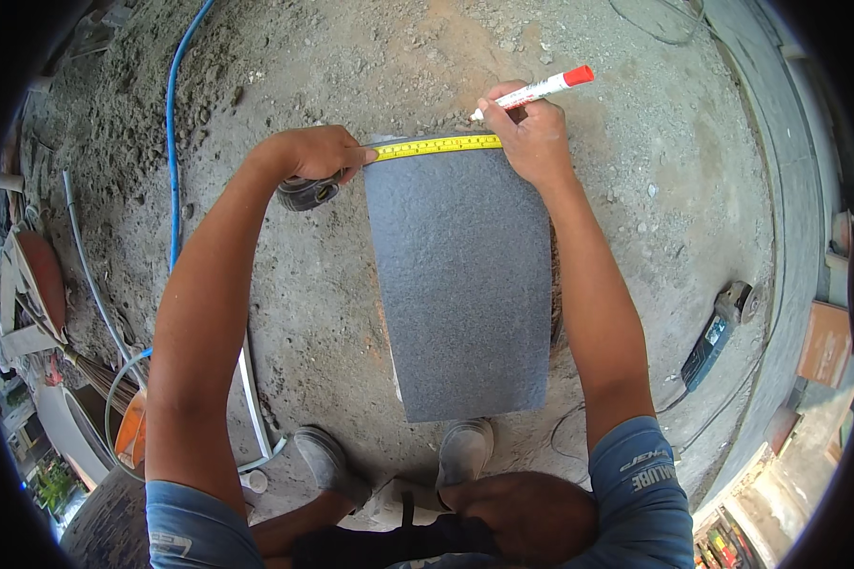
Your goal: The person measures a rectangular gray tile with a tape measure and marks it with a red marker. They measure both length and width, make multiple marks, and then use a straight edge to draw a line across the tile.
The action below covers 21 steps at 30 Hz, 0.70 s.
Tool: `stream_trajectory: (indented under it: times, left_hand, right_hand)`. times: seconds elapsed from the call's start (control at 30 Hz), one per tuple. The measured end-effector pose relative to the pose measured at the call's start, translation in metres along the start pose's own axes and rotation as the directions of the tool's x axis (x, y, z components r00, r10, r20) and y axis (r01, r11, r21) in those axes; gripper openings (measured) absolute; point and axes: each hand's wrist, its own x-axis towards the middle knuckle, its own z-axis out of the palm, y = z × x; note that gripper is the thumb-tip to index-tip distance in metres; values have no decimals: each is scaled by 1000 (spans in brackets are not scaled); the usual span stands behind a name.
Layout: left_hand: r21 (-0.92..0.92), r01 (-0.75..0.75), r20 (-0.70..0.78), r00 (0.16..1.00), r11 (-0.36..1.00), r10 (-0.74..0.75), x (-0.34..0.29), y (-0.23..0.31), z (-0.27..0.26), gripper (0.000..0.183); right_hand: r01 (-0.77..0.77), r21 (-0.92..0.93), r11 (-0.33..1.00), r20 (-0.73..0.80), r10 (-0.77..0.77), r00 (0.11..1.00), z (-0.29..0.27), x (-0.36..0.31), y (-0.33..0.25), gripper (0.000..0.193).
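Note:
A dark grey rectangular tile (465,284) lies lengthwise in front of my feet. Across its far end stretches a yellow tape measure blade (435,146). My left hand (318,154) is closed at the tile's far left corner, holding the blade with the thumb side. Below that hand shows the black tape measure case (310,192), partly covered by the fingers. In my right hand (533,137) is a white marker (541,90) with a red end, its pale tip pointing left just beyond the tile's far edge. The right hand's lower side covers the blade's right end.
An angle grinder (714,332) with a blue body lies on the ground at the right, its cable trailing nearby. A blue hose (172,133) and a white pipe (249,398) run along the left. Tools and debris line the far left, beside an orange object (133,427).

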Motion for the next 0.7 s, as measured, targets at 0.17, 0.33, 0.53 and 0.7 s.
stream_trajectory:
  times: [0.17,0.33,0.53,0.7]
  left_hand:
    - [-1,-6,-23,1000,1000,6,1,-1,3,58]
    - [-13,0,-28,1000,1000,0,-2,-1,4,58]
    - [10,7,-12,1000,1000,-6,-8,8,1,60]
    - [-7,-22,-42,999,1000,21,-9,-3,5,60]
  right_hand:
    - [25,58,998,12,-26,1000,0,-1,5,22]
    - [161,61,985,-110,-154,982,1,-5,0,23]
    - [322,-332,886,-101,-373,922,-10,-14,4,20]
    - [67,-262,963,-488,-192,852,-24,-32,24,21]
